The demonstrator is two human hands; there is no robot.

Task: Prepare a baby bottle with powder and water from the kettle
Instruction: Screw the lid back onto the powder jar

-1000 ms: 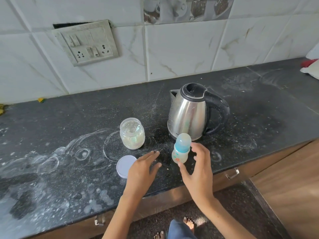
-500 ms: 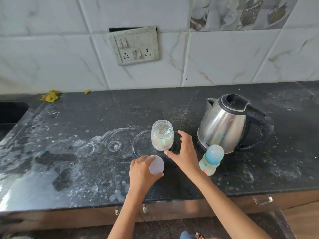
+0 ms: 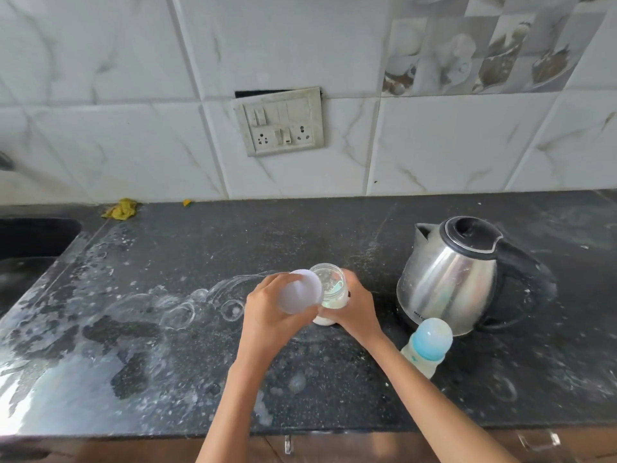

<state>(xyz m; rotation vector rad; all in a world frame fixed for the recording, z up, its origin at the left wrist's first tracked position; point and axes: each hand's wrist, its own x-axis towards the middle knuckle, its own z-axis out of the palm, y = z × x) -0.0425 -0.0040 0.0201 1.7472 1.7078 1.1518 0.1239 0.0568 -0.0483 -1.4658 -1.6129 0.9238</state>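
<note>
Frame centre: the left hand (image 3: 267, 315) holds the lid (image 3: 300, 290) beside the open powder jar (image 3: 330, 292), gripped by the right hand (image 3: 355, 307). Likely step — closing the jar; next, seat and twist the lid.

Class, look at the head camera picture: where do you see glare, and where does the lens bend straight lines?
Head view: glare whitens the wet countertop at lower left and streaks the kettle; wide-angle distortion tilts the wall tiles' joints and the switch plate.
</note>
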